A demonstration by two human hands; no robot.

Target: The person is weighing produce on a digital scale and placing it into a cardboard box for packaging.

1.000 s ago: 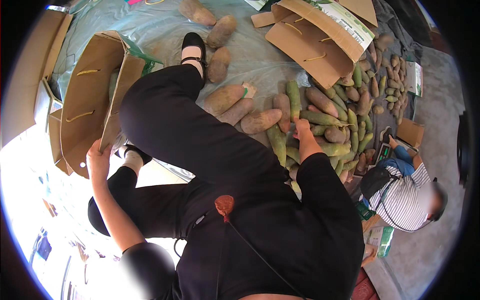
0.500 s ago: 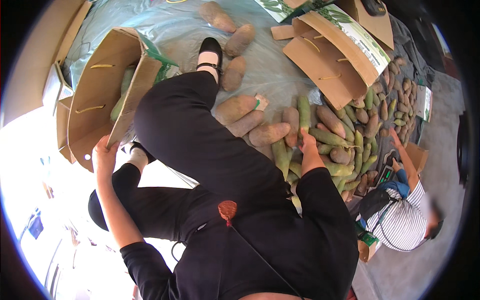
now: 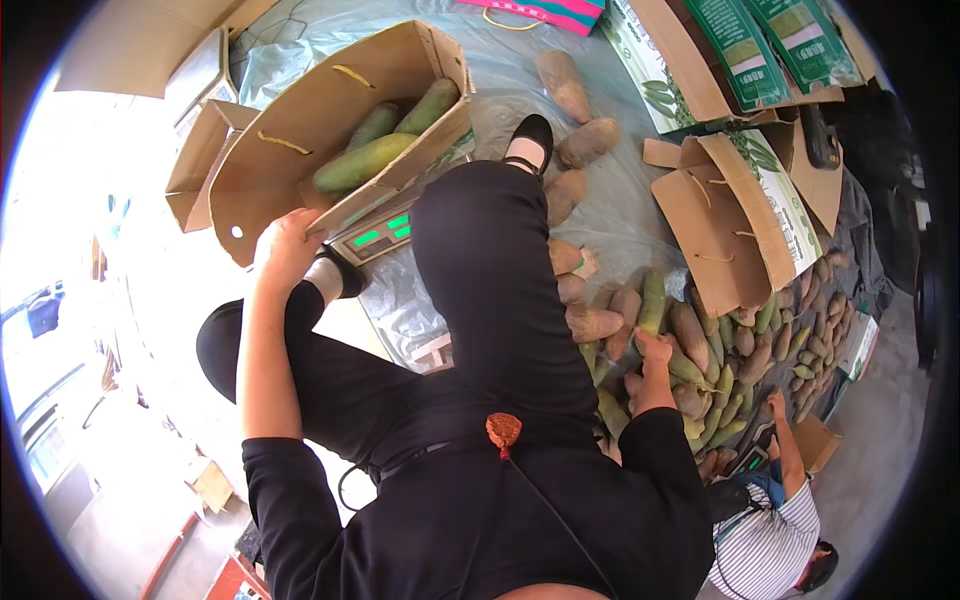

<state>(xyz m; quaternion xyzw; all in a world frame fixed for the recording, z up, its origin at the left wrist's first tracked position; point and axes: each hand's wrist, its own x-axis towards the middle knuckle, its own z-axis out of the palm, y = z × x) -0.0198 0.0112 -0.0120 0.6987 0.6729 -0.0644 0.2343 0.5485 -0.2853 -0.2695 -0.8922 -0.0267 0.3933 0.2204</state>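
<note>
A: Item one?

B: One green radish [image 3: 652,300], lying among brownish roots [image 3: 690,333]; its near end is in the right hand [image 3: 655,348], fingers curled closed on it, the rest reaching out beyond the fingertips.

A: Item two?

B: One open brown carton [image 3: 245,190]; near rim in the left hand [image 3: 285,245], fingers clamped on the cardboard.

A: Contents, surroundings?

B: Three green vegetables [image 3: 365,163] inside; scale [image 3: 375,237], green-lit displays, just beside.
</note>
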